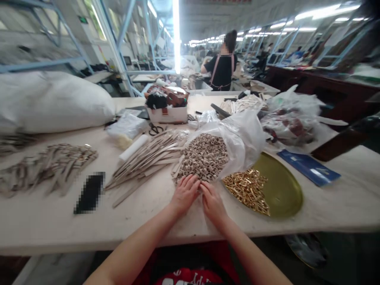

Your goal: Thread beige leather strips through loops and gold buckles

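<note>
A clear plastic bag (246, 138) lies spread on the table, with a heap of small beige strap loops (204, 154) in its mouth. My left hand (185, 194) is at the near edge of the heap, its fingers bent over the bag's edge and pinching it. Close beside it, my right hand (212, 200) grips the same edge, fingertips nearly touching the left ones. Both thumbs are mostly hidden. To the right, a greenish-gold oval tray (283, 190) holds a pile of small gold metal buckles (249, 190), partly under the bag. Long beige straps (148, 154) lie left of the heap.
More straps (56, 162) and a blurred-out black object (90, 192) lie at left, below a big white sack (53, 103). Scissors (154, 128) and a filled box (168, 113) stand behind. A blue packet (308, 167) is at right. A person (222, 65) stands beyond.
</note>
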Demonstrator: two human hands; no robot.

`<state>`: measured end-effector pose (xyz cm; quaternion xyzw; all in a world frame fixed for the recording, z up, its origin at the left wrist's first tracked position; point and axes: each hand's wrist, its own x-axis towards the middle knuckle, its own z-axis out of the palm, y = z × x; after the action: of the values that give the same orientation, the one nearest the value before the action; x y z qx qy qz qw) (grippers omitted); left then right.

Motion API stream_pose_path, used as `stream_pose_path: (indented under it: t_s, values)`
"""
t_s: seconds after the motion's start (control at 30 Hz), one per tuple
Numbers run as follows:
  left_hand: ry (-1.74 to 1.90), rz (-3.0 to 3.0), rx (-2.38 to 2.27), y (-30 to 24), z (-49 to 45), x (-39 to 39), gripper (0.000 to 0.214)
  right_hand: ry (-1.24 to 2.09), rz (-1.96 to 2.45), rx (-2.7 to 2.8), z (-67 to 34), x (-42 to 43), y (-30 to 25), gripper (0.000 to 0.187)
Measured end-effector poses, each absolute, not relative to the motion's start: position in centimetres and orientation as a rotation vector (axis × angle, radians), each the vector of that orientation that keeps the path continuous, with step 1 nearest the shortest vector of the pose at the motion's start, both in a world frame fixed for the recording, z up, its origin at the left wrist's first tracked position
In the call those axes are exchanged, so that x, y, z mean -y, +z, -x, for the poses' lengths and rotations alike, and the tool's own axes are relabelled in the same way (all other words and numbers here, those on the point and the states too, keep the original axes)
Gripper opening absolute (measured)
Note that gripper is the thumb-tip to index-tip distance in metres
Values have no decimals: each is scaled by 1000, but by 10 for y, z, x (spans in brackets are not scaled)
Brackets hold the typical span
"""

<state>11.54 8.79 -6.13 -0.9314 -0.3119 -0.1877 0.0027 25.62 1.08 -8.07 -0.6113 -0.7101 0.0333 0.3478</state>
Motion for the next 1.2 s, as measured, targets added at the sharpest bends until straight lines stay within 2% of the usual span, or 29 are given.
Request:
stream_pose_path:
  t_s: [0.2,0.33,0.47,0.63,1.0,1.2]
  values:
    - [-418,2592,1429,-39,-38,-151,34,-62,1490,2061,-252,-10,-82,35]
    - [-369,2582,1459,-33,-21,-188,33,-76,1558,2044,-247,-13,-81,29]
    - [-313,2631,1464,-39,-31,-189,19,-104,1551,2041,-246,-14,-81,29]
    - [-334,2666,1561,-40,-28,-165,16,-107,1549,2049,-248,-14,-83,29]
    - [-810,2684,2120,-23,-2,-157,6,-121,1527,2071,-249,-14,-88,26]
    - [-1194,2690,2491,-17,3,-154,10,-122,1530,2071,-248,-13,-89,26]
